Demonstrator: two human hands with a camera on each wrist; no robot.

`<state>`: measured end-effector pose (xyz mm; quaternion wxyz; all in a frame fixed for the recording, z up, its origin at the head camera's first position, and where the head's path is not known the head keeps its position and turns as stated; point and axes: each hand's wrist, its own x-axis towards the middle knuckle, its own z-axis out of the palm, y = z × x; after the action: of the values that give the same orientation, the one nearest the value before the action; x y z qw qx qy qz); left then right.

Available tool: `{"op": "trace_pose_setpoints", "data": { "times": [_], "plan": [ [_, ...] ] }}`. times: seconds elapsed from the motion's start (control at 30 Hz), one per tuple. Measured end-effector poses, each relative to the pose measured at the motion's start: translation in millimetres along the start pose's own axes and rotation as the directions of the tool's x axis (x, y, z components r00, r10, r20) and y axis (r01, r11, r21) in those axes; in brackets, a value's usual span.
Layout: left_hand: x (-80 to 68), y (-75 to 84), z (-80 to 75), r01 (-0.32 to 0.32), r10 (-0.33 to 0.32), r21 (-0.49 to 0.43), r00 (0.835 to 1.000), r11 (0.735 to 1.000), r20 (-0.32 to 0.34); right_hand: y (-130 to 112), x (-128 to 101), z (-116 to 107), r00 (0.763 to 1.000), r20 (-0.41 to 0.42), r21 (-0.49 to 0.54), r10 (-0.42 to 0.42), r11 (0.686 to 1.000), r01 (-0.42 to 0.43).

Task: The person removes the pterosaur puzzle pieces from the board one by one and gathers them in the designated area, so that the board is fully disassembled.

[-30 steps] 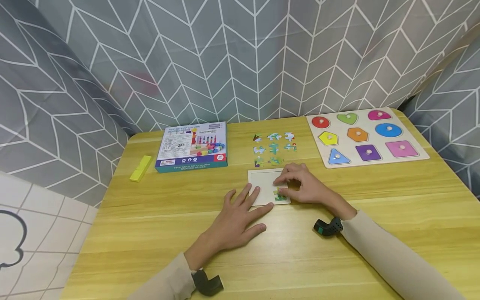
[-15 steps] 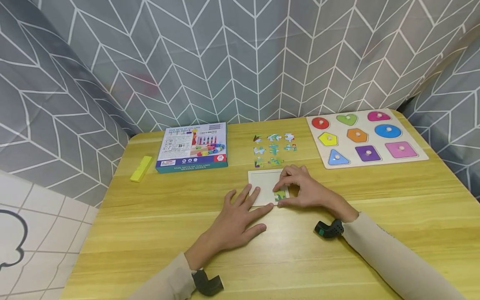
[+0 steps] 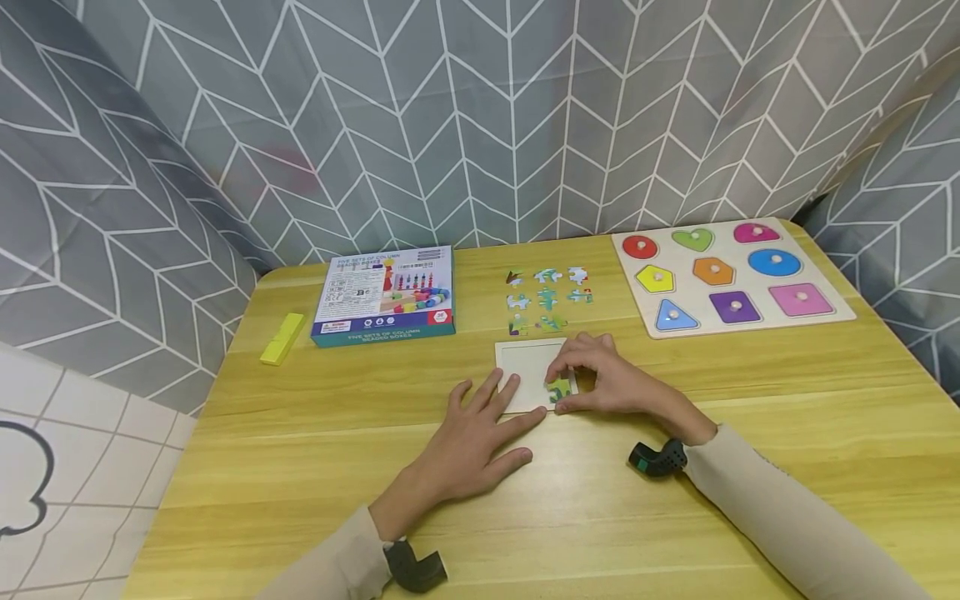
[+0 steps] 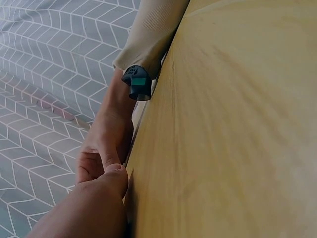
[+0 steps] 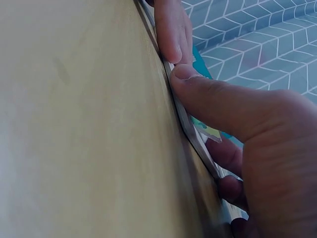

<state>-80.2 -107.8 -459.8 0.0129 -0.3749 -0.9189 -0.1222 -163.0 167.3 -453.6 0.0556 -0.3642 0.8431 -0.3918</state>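
A white puzzle tray (image 3: 525,362) lies on the wooden table (image 3: 300,433). My left hand (image 3: 491,417) lies flat beside it, its fingertips on the tray's near left edge. My right hand (image 3: 592,379) curls over the tray's near right corner. Its fingers sit on a green puzzle piece (image 3: 558,390) and its thumb lies against the tray's near edge. In the right wrist view the thumb (image 5: 213,104) presses on the tray's rim (image 5: 185,121), and the piece (image 5: 210,131) shows under the fingers. The left wrist view shows both hands meeting at that edge, my left hand (image 4: 94,208) nearest.
Several loose puzzle pieces (image 3: 547,296) lie just behind the tray. A wooden shape board (image 3: 731,275) with coloured knobbed shapes fills the back right. A blue game box (image 3: 386,292) and a yellow block (image 3: 282,337) sit at the back left. Patterned grey curtain surrounds the table.
My right hand's fingers shifted slightly left and curled tighter over the green piece, the thumb coming to the tray's near edge. My left hand stayed still.
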Motion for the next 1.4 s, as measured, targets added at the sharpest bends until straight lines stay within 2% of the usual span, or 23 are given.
{"op": "trace_pose_setpoints", "data": {
  "times": [0.4,0.7,1.03,1.2,1.3,1.4],
  "plan": [
    [-0.8,-0.1,-0.1,-0.007,0.007,0.001,1.0,1.0,-0.028,-1,1,-2,0.999,0.038,0.011,0.003,1.0,-0.004],
    [-1.0,-0.2,-0.2,-0.007,0.007,0.001,1.0,1.0,-0.028,1,2,-2,1.0,-0.003,0.025,0.023,0.999,-0.023],
    [-0.2,-0.3,0.5,-0.004,0.004,-0.002,1.0,1.0,-0.016,8,2,-3,0.993,-0.122,0.092,-0.002,0.996,0.013],
    [0.2,0.6,-0.7,0.0,0.0,-0.008,1.0,1.0,-0.011,13,3,-8,0.98,-0.199,0.077,-0.011,0.997,0.027],
    [0.4,1.1,-1.8,0.002,-0.003,-0.016,1.0,1.0,-0.008,17,3,-13,0.972,-0.233,0.057,0.004,0.998,0.009],
    [0.0,1.5,-2.4,0.002,-0.002,-0.018,1.0,1.0,-0.009,21,2,-19,0.966,-0.252,0.03,0.058,0.998,-0.052]
  ]
}}
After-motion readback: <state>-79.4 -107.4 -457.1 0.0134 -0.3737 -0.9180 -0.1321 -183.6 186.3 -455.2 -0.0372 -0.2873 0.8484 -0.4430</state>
